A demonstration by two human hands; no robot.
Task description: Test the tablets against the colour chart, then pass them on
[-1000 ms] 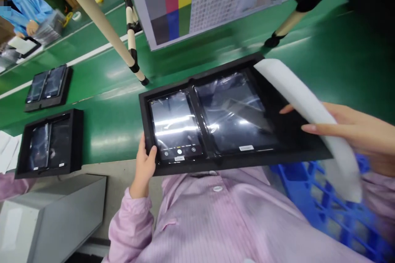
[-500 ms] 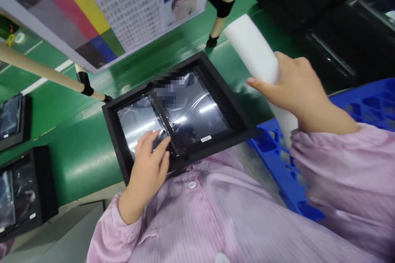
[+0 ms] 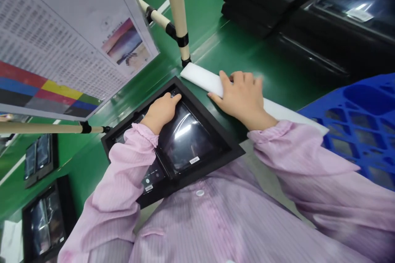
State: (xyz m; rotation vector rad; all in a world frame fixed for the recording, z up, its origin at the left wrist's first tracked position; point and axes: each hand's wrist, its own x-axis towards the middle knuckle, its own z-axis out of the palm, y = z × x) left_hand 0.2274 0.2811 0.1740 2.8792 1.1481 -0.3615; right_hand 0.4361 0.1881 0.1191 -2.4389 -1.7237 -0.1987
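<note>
A black tray [image 3: 216,129] holding two film-wrapped tablets lies on the green belt in front of me. The right tablet [image 3: 185,141] shows a dark screen with a small white label. My left hand [image 3: 162,109] rests at the far end of the tray, fingers curled on the upper edge of the tablets. My right hand [image 3: 242,96] lies flat, fingers spread, pressing on a long white foam sheet [image 3: 202,80] that lies on the belt to the right of the tray.
A colour test chart [image 3: 61,45] hangs on a cream pipe frame [image 3: 175,12] above the belt. Stacked black trays [image 3: 277,4] stand at the back right. A blue plastic crate [image 3: 361,123] sits at the right. Two more tablet trays [image 3: 40,158] lie at the left.
My right hand has laid the white foam sheet down on the belt beside the tray. My left hand has slid from the near left tablet up to the tray's far end.
</note>
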